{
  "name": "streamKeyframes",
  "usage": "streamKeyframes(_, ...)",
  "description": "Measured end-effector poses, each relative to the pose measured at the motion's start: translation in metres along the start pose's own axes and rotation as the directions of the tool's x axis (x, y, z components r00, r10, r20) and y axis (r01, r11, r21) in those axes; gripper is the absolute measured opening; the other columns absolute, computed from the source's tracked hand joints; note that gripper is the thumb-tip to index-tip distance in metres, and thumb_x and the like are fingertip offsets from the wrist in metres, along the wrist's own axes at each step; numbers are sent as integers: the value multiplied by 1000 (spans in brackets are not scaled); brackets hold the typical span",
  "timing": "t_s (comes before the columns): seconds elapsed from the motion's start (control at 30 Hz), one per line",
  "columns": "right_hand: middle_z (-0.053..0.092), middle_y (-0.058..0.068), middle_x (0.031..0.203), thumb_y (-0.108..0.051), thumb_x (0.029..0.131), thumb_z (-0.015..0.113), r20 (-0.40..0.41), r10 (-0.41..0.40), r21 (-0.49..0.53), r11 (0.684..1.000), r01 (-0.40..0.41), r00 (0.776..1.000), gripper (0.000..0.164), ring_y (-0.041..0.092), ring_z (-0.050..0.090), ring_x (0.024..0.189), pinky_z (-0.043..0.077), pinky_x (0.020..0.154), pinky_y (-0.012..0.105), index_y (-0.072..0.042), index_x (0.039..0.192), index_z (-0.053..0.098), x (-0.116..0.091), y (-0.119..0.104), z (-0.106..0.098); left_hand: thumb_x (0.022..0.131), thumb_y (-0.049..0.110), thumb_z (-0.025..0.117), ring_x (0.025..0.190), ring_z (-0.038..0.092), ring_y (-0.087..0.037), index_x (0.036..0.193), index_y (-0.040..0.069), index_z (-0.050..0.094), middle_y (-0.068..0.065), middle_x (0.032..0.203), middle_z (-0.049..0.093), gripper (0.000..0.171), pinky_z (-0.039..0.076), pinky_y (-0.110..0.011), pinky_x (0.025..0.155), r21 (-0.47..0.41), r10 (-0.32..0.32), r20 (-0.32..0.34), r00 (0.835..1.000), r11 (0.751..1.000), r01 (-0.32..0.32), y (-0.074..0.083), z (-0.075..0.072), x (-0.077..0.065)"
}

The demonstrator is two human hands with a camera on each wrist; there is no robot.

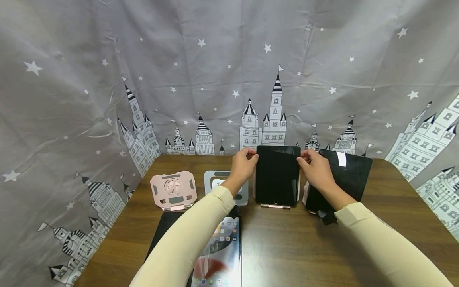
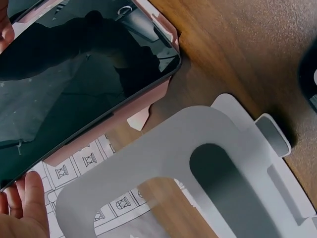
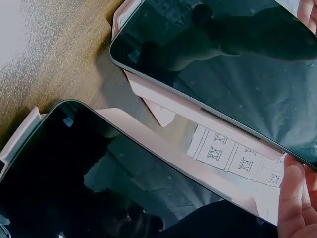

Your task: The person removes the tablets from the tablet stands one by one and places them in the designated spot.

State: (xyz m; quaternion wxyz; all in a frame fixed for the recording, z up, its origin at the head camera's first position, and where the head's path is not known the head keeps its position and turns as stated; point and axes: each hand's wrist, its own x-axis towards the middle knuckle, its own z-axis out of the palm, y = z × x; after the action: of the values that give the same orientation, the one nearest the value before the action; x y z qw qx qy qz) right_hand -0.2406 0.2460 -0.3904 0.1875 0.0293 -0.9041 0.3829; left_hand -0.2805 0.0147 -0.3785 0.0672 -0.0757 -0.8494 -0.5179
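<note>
A black-screened tablet [image 1: 277, 175] stands upright in portrait on a pink stand [image 2: 158, 94], its home button at the bottom. My left hand [image 1: 244, 163] pinches its upper left edge, and my right hand [image 1: 317, 169] pinches the upper right edge. In the right wrist view, the right thumb and fingers [image 3: 293, 198] lie at the tablet's border. Just right of it, a second dark tablet [image 1: 353, 175] leans tilted on another pink stand [image 3: 148, 139], partly behind my right forearm. A grey stand [image 2: 148, 134] is beside the left hand, partly covered by that wrist.
Further left on the wooden table [image 1: 272, 247] stands an unloaded pink stand [image 1: 173, 189]. A tablet with a lit screen [image 1: 229, 255] lies flat at the front, partly under my left sleeve, beside a dark flat item [image 1: 163, 227]. A grey castle-print curtain [image 1: 222, 71] hangs behind.
</note>
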Motion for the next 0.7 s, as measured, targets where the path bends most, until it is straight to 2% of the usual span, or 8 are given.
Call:
streamKeyframes(0.17,66,17,94,-14,100,58,-20,1,4,1000,-1,1000,19,26,66,76,52,67,34,2,110,60,-1,0,1,97,13,63,84,59,-16,101,4,67,-5,92,66,11,50,-25,74,1,-7,-12,1000,1000,7,0,2,-1)
streamKeyframes(0.4,67,16,90,-14,100,58,-28,12,21,1000,-11,1000,18,24,65,71,52,61,27,2,109,61,-1,-1,1,97,14,63,83,58,-16,101,5,67,-5,91,65,11,50,-26,74,-2,-5,-8,1000,1000,5,-2,2,0)
streamKeyframes(0.7,68,17,93,-14,100,59,-44,20,20,1000,-20,999,19,25,64,77,52,65,30,2,108,62,-5,-1,1,97,14,63,84,59,-16,100,5,66,-5,91,65,10,50,-26,75,-24,14,-2,1000,1000,-14,-4,2,-3)
